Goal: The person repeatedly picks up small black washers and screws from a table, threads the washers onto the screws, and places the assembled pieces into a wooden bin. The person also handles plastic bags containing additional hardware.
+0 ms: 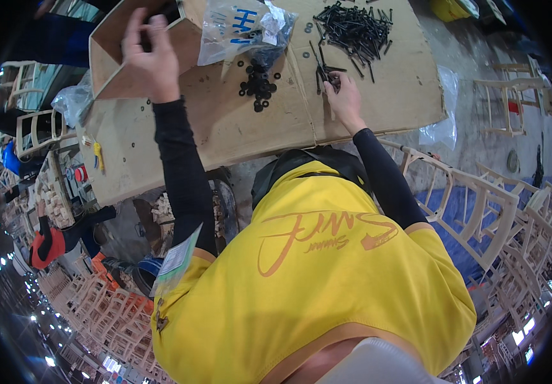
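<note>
My left hand [151,61] is raised at the opening of a brown box [106,48], fingers apart and nothing visible in them. On the right, my right hand [345,99] closes its fingers on a few long black bolts [322,64] at the near edge of a loose pile. That pile of black bolts [356,29] spreads over the cardboard-covered table [212,131]. Between my hands lies a heap of black washers [259,86]. Just beyond it rests a clear plastic bag [231,32] with blue marks and dark small parts inside. The inside of the box is mostly hidden.
A yellow-handled tool [98,157] lies at the table's left corner, near a crumpled plastic bag [73,97]. Wooden chair frames [474,205] stand close on the right. A person in an orange-red top [47,246] is at the left, among more chair frames [106,301].
</note>
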Motion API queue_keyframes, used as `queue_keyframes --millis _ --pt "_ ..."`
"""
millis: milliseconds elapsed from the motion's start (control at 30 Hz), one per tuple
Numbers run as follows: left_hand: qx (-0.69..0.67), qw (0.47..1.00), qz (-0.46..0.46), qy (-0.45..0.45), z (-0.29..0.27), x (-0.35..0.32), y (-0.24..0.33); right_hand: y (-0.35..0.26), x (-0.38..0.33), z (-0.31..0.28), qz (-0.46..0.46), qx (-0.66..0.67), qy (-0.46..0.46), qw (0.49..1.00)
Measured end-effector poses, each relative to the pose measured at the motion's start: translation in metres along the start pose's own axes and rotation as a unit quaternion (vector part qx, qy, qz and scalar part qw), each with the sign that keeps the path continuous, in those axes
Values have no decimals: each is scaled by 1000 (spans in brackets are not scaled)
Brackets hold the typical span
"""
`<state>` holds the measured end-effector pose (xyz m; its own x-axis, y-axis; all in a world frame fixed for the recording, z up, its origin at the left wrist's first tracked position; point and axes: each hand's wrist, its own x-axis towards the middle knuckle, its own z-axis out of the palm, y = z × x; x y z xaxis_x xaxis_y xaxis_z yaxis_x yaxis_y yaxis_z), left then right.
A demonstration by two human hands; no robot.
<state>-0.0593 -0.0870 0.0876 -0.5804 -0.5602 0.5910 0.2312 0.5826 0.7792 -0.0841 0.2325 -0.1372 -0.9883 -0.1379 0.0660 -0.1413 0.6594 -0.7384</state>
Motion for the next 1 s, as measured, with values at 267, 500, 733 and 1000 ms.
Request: queue_keyframes --millis 267,500,733,1000 --pt "-219 882 -323 -263 22 -96 -21 -10 4 1 -1 -2 -4 1000" --pt "-180 831 -420 -316 56 -169 -24 -50 -22 -13 -10 244 -110 964" --pt "-196 868 -370 -267 63 -184 -23 -61 -33 -14 44 330 -147 932" --pt "-10 929 -169 -330 50 -178 -17 -58 -36 -10 35 339 -170 925"
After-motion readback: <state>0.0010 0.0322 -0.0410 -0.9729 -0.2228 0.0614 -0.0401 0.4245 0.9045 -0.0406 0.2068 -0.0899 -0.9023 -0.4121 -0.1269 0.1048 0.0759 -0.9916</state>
